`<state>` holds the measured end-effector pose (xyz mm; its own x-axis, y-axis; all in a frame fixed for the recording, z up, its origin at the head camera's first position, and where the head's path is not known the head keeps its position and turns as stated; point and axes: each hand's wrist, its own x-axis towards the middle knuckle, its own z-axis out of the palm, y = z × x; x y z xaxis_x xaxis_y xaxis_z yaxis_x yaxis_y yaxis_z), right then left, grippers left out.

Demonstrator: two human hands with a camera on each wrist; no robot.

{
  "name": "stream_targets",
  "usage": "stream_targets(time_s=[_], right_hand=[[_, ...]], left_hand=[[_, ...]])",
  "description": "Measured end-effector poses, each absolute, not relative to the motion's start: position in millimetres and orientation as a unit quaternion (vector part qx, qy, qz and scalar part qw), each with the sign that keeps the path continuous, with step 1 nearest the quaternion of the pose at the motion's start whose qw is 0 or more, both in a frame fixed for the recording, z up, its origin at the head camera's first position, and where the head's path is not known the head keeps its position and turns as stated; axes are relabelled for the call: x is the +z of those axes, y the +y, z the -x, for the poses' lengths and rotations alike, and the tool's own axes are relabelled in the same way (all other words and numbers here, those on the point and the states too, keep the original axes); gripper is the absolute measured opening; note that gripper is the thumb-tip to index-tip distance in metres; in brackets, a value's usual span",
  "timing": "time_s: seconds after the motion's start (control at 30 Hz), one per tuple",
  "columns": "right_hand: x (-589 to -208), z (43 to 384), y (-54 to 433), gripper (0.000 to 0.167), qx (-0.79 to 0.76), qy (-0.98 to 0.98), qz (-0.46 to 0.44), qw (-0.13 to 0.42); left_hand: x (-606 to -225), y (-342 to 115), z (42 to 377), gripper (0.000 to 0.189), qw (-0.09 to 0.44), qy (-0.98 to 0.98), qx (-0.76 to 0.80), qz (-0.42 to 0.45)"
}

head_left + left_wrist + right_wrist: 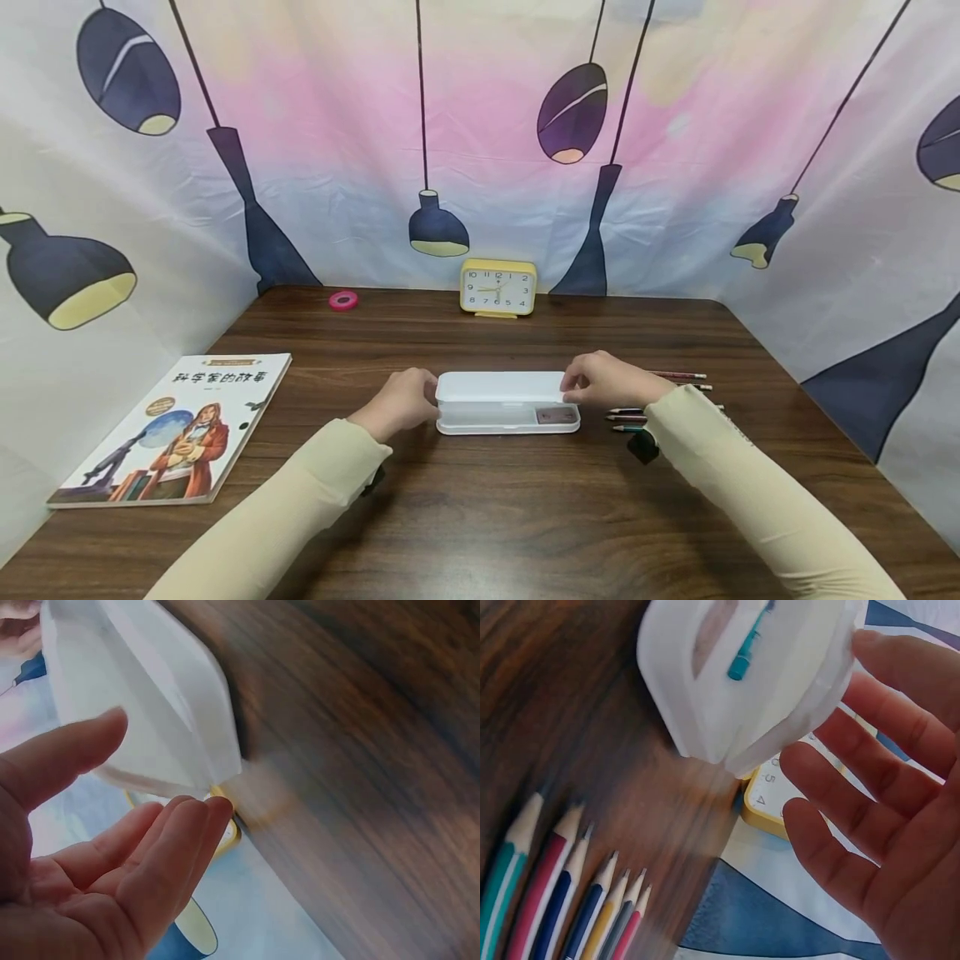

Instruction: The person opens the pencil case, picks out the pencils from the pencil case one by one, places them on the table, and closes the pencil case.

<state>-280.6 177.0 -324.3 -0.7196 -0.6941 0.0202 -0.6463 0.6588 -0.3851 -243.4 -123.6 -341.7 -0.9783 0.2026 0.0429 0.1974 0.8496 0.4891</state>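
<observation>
A white pencil case (pixel 487 429) lies on the table with its lid (pixel 498 386) partly raised. A brownish block (pixel 555 415) sits in its right part; the right wrist view also shows a slim teal item (pixel 739 664) inside. My right hand (pixel 603 379) pinches the lid's edge at the right end with thumb and index finger, the other fingers spread. At the left end is my left hand (pixel 401 400), thumb and fingers apart around the case's corner; whether they touch it I cannot tell. Several pencils (pixel 525 892) lie right of the case, partly hidden by the right arm.
A yellow clock (pixel 498 287) stands at the table's back, with a pink tape roll (pixel 343 301) to its left. A book (pixel 176 433) lies at the left edge. A lamp-patterned cloth (pixel 337 167) hangs behind the wooden table (pixel 510 517).
</observation>
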Motion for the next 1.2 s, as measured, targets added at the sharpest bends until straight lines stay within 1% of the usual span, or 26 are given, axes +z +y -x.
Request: stream_targets(time_s=[0.17, 0.33, 0.43, 0.6, 0.7, 0.97, 1.2], right_hand=[[-331, 281, 175, 0.017, -0.175, 0.922, 0.337, 0.07], [-336, 281, 172, 0.032, -0.154, 0.94, 0.293, 0.081], [-336, 279, 171, 0.031, -0.142, 0.947, 0.271, 0.095], [-337, 278, 170, 0.031, -0.13, 0.952, 0.255, 0.111], [-338, 278, 168, 0.037, -0.13, 0.954, 0.246, 0.112], [-338, 276, 163, 0.045, -0.131, 0.958, 0.224, 0.117], [-338, 274, 163, 0.043, -0.136, 0.96, 0.218, 0.111]], left_hand=[[-341, -121, 244, 0.027, 0.013, 0.963, 0.247, -0.109], [-344, -117, 246, 0.032, 0.034, 0.965, 0.242, -0.091], [-346, -116, 247, 0.036, 0.046, 0.965, 0.243, -0.082], [-346, -114, 247, 0.034, 0.05, 0.966, 0.242, -0.078], [-345, -112, 247, 0.033, 0.05, 0.967, 0.236, -0.076], [-344, -108, 245, 0.032, 0.049, 0.971, 0.226, -0.065], [-345, -105, 245, 0.033, 0.055, 0.972, 0.217, -0.07]])
